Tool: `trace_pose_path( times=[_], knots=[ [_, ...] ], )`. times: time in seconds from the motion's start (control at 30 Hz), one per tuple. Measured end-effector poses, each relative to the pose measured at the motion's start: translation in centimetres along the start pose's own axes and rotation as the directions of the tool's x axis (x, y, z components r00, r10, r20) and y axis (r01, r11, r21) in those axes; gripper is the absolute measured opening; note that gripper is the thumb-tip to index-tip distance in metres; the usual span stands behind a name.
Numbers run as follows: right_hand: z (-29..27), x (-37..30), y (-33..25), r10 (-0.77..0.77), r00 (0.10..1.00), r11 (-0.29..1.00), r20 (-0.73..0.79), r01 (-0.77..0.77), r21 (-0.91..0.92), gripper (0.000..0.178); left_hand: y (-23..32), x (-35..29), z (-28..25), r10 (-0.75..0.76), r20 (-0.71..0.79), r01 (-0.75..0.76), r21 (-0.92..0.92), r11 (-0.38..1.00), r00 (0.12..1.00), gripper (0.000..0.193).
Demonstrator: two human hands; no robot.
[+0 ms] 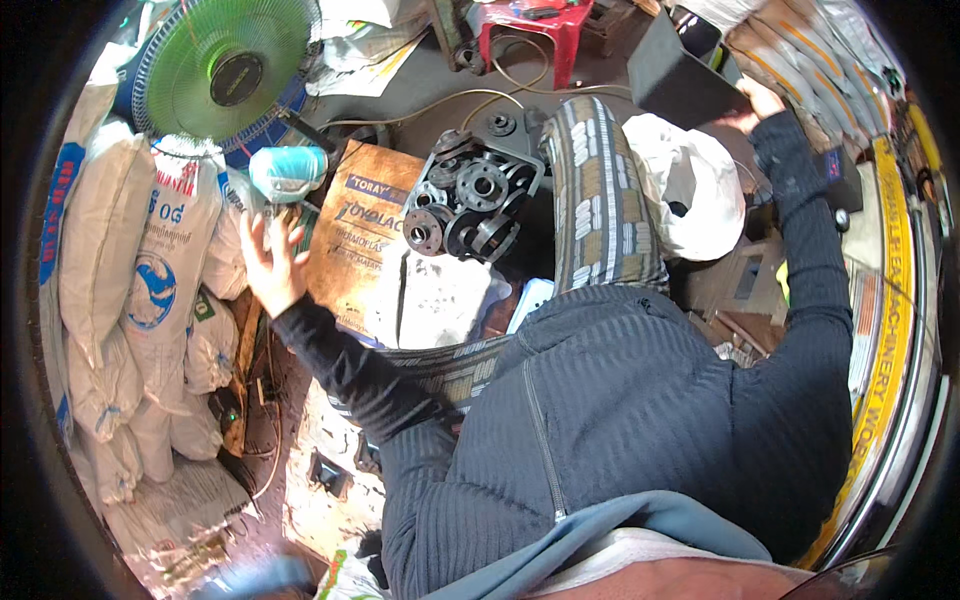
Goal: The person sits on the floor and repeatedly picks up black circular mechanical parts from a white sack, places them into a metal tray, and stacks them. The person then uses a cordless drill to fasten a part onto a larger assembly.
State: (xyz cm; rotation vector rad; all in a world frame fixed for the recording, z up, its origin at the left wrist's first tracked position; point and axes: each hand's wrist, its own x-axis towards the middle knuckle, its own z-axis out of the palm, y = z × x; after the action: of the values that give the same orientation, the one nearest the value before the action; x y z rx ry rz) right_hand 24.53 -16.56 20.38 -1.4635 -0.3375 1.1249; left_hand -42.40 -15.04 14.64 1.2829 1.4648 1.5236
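Note:
My left hand (272,265) is raised on the left with its fingers spread, holding nothing. It is beside the printed cardboard (345,220) and below a light-blue roll or packet (287,173). At the upper right my right hand (757,104) grips the side of a dark grey, open-topped box (672,88), which stands tilted. Part of that grip is hidden by the box. Between my hands lies a grey tray (538,172) heaped with round, dark metal parts (481,187) that have centre holes. A white plastic bag (700,185) sits below the box, next to my patterned trouser leg (600,190).
A green fan (225,75) stands at the upper left, above white sacks (150,260) piled along the left side. A red plastic stool (540,35) is at the back, with a thin hose (450,103) across the floor. Packed sacks (800,60) fill the far right corner.

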Motion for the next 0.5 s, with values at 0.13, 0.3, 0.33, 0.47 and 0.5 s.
trace_pose_path(
  times=[0.13, 0.3, 0.33, 0.47, 0.5],
  knots=[
    [8.0, 10.0, 0.6, 0.135, 0.985, 0.963, 0.108, -0.156, 0.219, 0.050, -3.9, -6.1, -5.9, -0.153, -0.257, 0.161, 0.014, 0.987, 0.954, 0.053],
    [16.8, 22.9, 2.8, -0.031, 0.990, 0.510, 0.137, 0.133, -0.850, 0.062, -5.1, -18.3, -5.3, 0.176, -0.207, 0.099, 0.870, 0.484, 0.962, 0.038],
    [18.4, 23.6, 3.3, -0.104, 0.938, 0.095, 0.331, 0.340, -0.935, 0.055, -5.1, -19.4, -5.0, 0.188, -0.175, 0.094, 0.921, 0.378, 0.966, 0.036],
    [22.0, 25.0, 6.6, -0.396, 0.433, -0.649, 0.810, 0.492, -0.581, 0.032, -4.2, -19.9, -1.9, 0.195, -0.023, 0.002, 0.994, 0.109, 0.980, 0.025],
    [23.8, 27.8, 8.3, -0.381, 0.470, -0.656, 0.796, 0.468, -0.592, 0.028, -3.8, -19.4, -2.1, 0.190, -0.071, 0.047, 0.991, 0.128, 0.979, 0.023]
  ],
)
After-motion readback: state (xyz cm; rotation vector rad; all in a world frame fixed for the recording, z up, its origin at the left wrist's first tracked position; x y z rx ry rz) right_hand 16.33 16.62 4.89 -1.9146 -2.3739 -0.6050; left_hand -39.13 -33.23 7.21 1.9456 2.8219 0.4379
